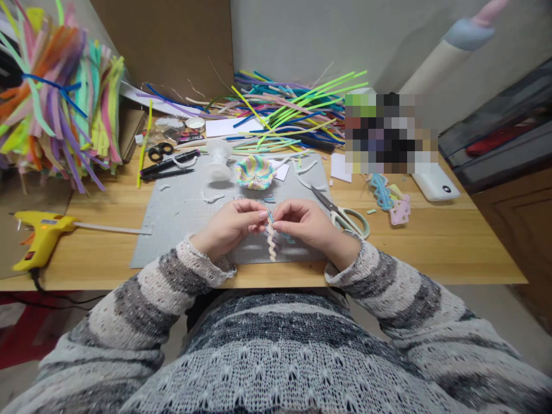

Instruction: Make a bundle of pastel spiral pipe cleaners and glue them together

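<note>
Twisted chenille stems (271,244), pinched at the top between thumb and fingers of left hand (233,227) and right hand (308,226), over gray cutting mat (172,224), near scissors (332,207).

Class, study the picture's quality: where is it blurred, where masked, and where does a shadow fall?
Head view: the stem bundle at far left looks smeared; head view: a pixelated block masks the back right of the table; head view: a soft shadow lies on the wall beside the leaning white cylinder; head view: the twisted strip at centre is too soft for fine detail.
</note>
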Demonstrator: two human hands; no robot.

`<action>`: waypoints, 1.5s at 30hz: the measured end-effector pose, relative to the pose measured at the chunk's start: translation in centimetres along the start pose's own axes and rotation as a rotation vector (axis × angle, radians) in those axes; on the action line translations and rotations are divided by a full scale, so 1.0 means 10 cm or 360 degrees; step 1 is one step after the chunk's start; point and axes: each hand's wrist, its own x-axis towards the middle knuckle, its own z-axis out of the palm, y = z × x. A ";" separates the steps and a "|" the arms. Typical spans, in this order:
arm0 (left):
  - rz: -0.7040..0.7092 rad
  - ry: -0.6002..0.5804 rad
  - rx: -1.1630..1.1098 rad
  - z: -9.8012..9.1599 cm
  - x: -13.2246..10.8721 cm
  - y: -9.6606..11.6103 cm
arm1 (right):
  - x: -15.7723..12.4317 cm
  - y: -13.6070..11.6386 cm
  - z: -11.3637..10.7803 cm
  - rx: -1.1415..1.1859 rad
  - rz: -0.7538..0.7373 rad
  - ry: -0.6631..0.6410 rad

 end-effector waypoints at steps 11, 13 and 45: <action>0.0078 0.0038 0.0083 -0.04 0.00 -0.02 | 0.00 -0.02 -0.05 -0.0225 -0.0240 0.0210; 0.0121 0.0045 0.0147 -0.04 0.00 -0.02 | -0.01 -0.04 -0.05 -0.0409 -0.0392 0.0306; 0.0300 -0.0034 0.0403 -0.05 -0.01 -0.09 | -0.01 -0.02 -0.01 -0.0213 0.0045 0.0010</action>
